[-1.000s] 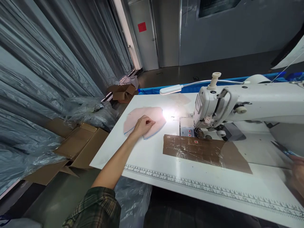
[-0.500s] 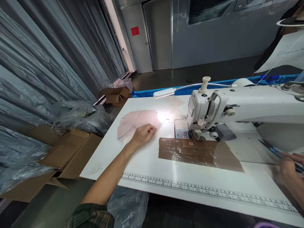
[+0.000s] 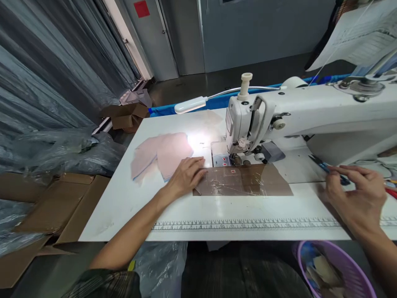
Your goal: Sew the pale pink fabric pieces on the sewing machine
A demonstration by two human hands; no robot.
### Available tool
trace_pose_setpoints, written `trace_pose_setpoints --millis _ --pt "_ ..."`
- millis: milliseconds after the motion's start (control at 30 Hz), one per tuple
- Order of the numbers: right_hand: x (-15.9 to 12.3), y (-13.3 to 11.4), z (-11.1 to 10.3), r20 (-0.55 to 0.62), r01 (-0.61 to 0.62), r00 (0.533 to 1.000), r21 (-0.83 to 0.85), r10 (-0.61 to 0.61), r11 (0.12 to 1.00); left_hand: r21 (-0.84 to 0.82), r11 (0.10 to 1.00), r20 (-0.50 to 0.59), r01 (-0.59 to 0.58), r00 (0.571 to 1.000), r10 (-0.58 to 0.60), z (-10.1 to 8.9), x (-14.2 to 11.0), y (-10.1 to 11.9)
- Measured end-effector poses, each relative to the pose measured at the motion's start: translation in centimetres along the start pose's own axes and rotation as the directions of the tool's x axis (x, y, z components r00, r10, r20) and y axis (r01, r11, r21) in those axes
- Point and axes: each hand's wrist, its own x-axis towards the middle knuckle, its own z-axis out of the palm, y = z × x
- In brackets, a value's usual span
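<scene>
My left hand [image 3: 187,176] lies palm down with its fingers stretched out, fingertips at the left end of a shiny brown strip [image 3: 242,181] on the sewing table. Just beyond that hand lie pale pink fabric pieces [image 3: 173,149] with blue edges. At the right, my right hand [image 3: 356,192] is closed on blue-handled thread snips [image 3: 324,166], their dark tips pointing left. Its fingers hide part of the handle. Between the hands stands a white sewing machine [image 3: 245,124], its needle area above a metal plate [image 3: 221,160].
A small lamp [image 3: 190,105] lights the table left of the machine head. A printed ruler [image 3: 232,225] runs along the front edge. Below the right side is a purple basket [image 3: 353,265] with scraps. Cardboard boxes [image 3: 58,203] and plastic sheeting stand on the left.
The view has turned right and down. My left hand has moved right from beside the pink fabric to the strip, its curled fingers now stretched out. My right hand still holds the snips.
</scene>
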Motion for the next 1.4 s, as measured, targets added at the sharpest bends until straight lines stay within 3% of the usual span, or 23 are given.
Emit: trace_pose_setpoints --millis 133,267,333,400,467,567,667,800,900,967,1033,1133,1233,1333,1400 --pt "-0.1 0.3 0.1 -0.144 0.135 0.983 0.113 -0.118 0.984 0.107 0.994 0.073 0.035 0.996 -0.043 0.0 -0.1 -1.3" --pt "-0.4 -1.7 -0.9 -0.209 0.289 0.943 0.126 -0.260 0.949 0.074 0.997 0.025 -0.026 0.999 0.024 0.3 -0.1 -0.9" --pt "-0.9 -4.3 -1.2 -0.158 0.380 0.923 0.218 -0.352 0.899 0.045 0.995 -0.002 -0.089 0.996 0.090 0.5 0.0 -0.2" --pt "-1.4 -7.8 -1.2 -0.011 0.411 0.888 0.468 -0.460 0.783 -0.005 0.985 0.010 -0.172 0.985 0.172 0.5 0.0 1.1" --pt "-1.8 -11.5 -0.8 0.080 0.408 0.802 0.649 -0.591 0.642 -0.064 0.969 0.049 -0.240 0.969 0.243 0.4 -0.1 3.1" --pt "-1.7 -15.5 -0.5 0.203 0.335 0.633 0.797 -0.747 0.502 -0.172 0.953 0.092 -0.250 0.959 0.269 -0.7 -0.4 6.4" --pt "-1.2 -16.7 -1.4 0.439 0.054 0.455 0.855 -0.775 0.516 -0.297 0.946 0.165 -0.129 0.969 0.184 -2.9 -0.7 8.8" --pt "-0.2 -15.7 -4.2 0.725 -0.411 0.226 0.676 -0.650 0.611 -0.426 0.894 0.321 0.139 0.947 0.006 -6.3 -1.0 10.2" --pt "0.6 -14.9 -5.1 0.775 -0.720 -0.015 0.429 -0.631 0.545 -0.513 0.803 0.396 0.302 0.914 -0.091 -7.5 -1.0 10.1" --pt "1.2 -14.6 -4.5 0.760 -0.805 -0.089 0.326 -0.644 0.496 -0.535 0.753 0.426 0.382 0.892 -0.149 -7.1 -0.6 9.3" --pt "1.7 -14.4 -2.9 0.771 -0.812 -0.064 0.329 -0.634 0.482 -0.532 0.722 0.425 0.442 0.877 -0.224 -5.8 0.2 7.8" --pt "2.4 -14.5 0.2 0.864 -0.787 0.098 0.370 -0.493 0.493 -0.534 0.676 0.370 0.509 0.859 -0.354 -2.8 1.7 5.0" --pt "2.7 -14.8 2.7 0.940 -0.797 0.217 0.327 -0.265 0.507 -0.558 0.626 0.289 0.545 0.835 -0.469 -0.1 2.5 2.5" --pt "2.6 -14.8 3.8 0.940 -0.806 0.303 0.340 -0.156 0.484 -0.615 0.558 0.275 0.557 0.815 -0.510 1.1 2.3 1.3" --pt "2.4 -14.4 4.2 0.934 -0.805 0.331 0.353 -0.133 0.476 -0.664 0.505 0.279 0.552 0.809 -0.518 1.2 2.1 1.2"
